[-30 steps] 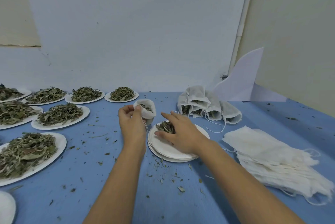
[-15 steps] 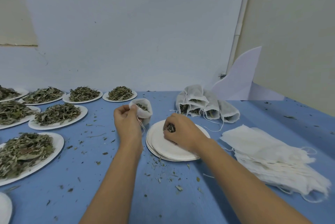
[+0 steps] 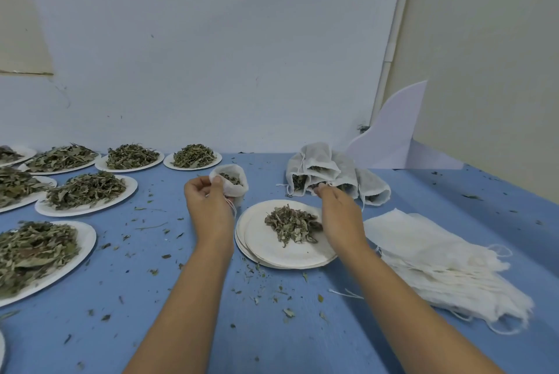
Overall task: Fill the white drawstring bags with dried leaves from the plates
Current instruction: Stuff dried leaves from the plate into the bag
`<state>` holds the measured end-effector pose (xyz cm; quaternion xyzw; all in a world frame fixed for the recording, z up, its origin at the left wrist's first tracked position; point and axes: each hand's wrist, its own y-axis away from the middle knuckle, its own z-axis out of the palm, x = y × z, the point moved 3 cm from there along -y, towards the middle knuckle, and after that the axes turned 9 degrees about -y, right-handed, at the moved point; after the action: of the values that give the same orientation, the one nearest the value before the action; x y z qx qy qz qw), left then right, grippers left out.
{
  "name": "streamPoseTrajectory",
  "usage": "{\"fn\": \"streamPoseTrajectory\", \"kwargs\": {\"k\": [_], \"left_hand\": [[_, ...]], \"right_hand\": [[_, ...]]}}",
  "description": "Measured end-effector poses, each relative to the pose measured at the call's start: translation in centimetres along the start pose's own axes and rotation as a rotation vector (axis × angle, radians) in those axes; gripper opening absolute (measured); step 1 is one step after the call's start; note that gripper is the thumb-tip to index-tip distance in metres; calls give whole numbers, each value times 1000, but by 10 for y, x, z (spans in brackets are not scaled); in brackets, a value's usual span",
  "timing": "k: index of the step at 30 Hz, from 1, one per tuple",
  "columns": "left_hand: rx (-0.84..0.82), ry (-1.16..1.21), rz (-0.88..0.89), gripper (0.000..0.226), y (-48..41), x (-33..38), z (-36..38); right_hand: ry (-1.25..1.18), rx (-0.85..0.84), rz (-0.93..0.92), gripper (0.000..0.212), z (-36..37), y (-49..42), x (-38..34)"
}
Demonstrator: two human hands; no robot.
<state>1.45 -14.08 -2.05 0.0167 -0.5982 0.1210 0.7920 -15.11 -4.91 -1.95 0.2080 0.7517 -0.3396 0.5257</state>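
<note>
Your left hand (image 3: 211, 207) pinches the white bag (image 3: 233, 184) open by its rim, just left of centre. Your right hand (image 3: 338, 216) sits half-curled beside the leaves (image 3: 290, 224) on the centre plate (image 3: 272, 252); whether it holds any, I cannot tell. If that rim slackens, the leaves likely scatter over the table (image 3: 181, 298)

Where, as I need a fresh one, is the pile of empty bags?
Head view: the pile of empty bags lies at the right, beside the stacked plates.

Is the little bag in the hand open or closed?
Open. The bag's mouth gapes, leaves show inside, and the left hand pinches its rim.
</note>
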Motion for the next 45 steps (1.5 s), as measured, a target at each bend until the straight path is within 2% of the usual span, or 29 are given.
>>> {"fn": "streamPoseTrajectory", "kwargs": {"k": [3,7,11,13,16,18,20,24,27,30,35,38,39,43,45], "left_hand": [[-5,-27,13,19,0,-2,1],[-7,-30,19,19,-1,-2,0],[8,-5,5,19,-3,-3,-1],[21,-8,13,19,-5,-3,-1],[31,-14,35,19,-6,-2,0],[30,-10,45,19,-5,-2,1],[28,-17,51,19,-4,-2,0],[42,-29,46,19,-4,-2,-1],[40,-40,43,10,-4,-3,0],[24,-51,35,6,-2,-3,1],[11,-24,13,11,0,-2,0],[11,-6,0,6,-1,-1,0],[11,-4,-1,7,-1,-1,0],[8,7,-3,6,-1,-1,1],[11,10,-3,6,0,-1,2]], "right_hand": [[-54,139,12,37,7,3,3],[-19,275,-14,34,23,-5,0],[135,291,-108,29,33,-13,-3],[167,145,-204,21,35,-16,-3],[292,-333,-372,39,46,-15,-5],[502,-546,-466,44,57,-11,-6],[632,-639,-480,43,64,-7,-4],[648,-706,-392,41,64,-2,2],[641,-740,-367,41,63,2,1],[549,-683,-352,33,63,5,-1],[318,-434,-238,26,62,1,2],[238,-378,-178,12,63,0,3],[244,-379,-180,14,63,0,3],[355,-390,-265,48,61,1,-3],[445,-383,-318,56,58,4,-9]]}}
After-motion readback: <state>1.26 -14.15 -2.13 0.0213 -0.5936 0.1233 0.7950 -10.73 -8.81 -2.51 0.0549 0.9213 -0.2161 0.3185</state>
